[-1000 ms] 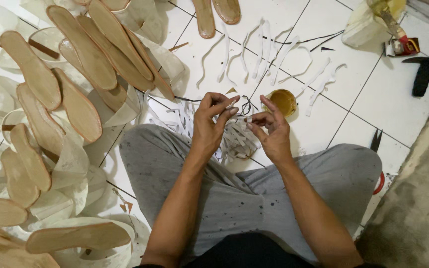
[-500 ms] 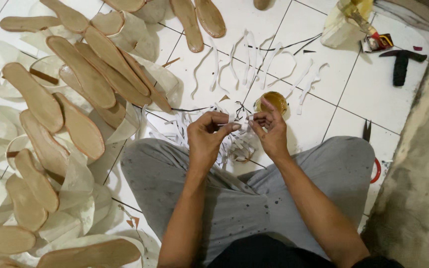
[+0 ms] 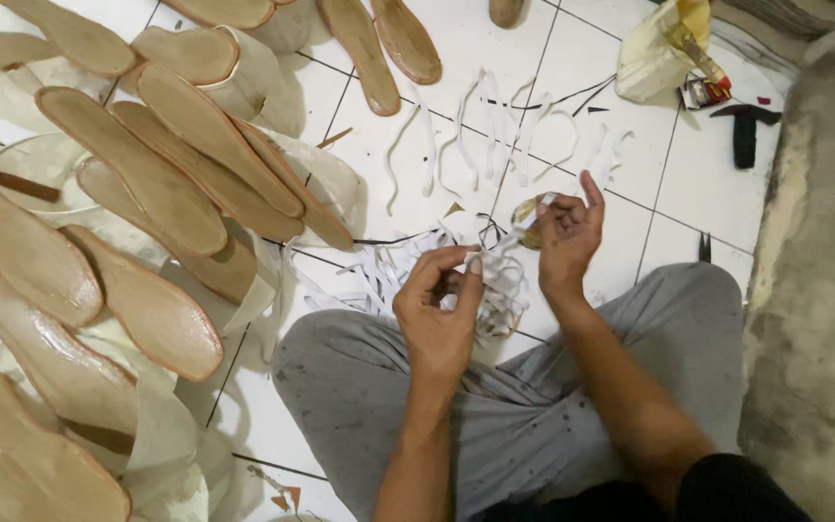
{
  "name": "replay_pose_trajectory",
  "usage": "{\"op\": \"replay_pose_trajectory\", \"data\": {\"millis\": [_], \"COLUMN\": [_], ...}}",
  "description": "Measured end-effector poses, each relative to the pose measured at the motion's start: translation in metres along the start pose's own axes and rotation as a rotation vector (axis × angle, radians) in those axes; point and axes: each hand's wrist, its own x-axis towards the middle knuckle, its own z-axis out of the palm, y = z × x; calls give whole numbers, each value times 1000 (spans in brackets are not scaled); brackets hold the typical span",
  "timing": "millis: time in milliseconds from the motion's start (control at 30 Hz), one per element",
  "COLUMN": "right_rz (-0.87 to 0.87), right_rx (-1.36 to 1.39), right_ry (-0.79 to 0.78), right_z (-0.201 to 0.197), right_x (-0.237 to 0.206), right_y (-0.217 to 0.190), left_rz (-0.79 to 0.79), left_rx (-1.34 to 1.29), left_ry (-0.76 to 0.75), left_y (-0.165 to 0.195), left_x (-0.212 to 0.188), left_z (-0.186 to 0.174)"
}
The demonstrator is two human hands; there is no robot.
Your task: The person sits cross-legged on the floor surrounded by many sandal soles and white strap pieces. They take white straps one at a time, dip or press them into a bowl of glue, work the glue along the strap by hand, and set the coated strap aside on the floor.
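I sit cross-legged on a white tiled floor in grey trousers. My left hand (image 3: 440, 307) pinches one end of a thin white strip (image 3: 497, 253) just above a loose heap of white strips (image 3: 408, 275) in front of my knees. My right hand (image 3: 566, 230) is raised a little further away, holding the other end of the same strip between thumb and fingers, next to a small round yellowish tin (image 3: 526, 215) on the floor.
Many tan shoe insoles (image 3: 161, 184) lie piled over white sheets on the left. Cut white strips (image 3: 495, 126) are spread on the tiles ahead. A yellow-white bag (image 3: 664, 53) and a black hammer (image 3: 746, 130) lie far right, beside a grey concrete wall (image 3: 814, 290).
My hands have drawn apart: the right moved away toward the tin, stretching the strip, while the left stayed over the strip heap. The camera view shifted slightly.
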Motion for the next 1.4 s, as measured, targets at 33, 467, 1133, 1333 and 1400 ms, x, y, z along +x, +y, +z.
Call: {"op": "replay_pose_trajectory", "data": {"millis": [33, 467, 1133, 1333, 1400], "right_rz": [19, 162, 194, 400, 432], "right_rx": [28, -7, 420, 723, 980], "right_ry": [51, -91, -399, -335, -284], "right_z": [9, 82, -114, -154, -161], "right_x": [3, 26, 35, 54, 61], "right_y": [2, -29, -57, -31, -23], "left_rz": [49, -410, -158, -108, -78], "left_rx": [38, -540, 67, 114, 211], "left_ry": [-2, -175, -101, -45, -58], "left_y": [0, -68, -63, -56, -54], "left_x": [6, 92, 19, -7, -16], "left_z": [-8, -52, 110, 207, 229]}}
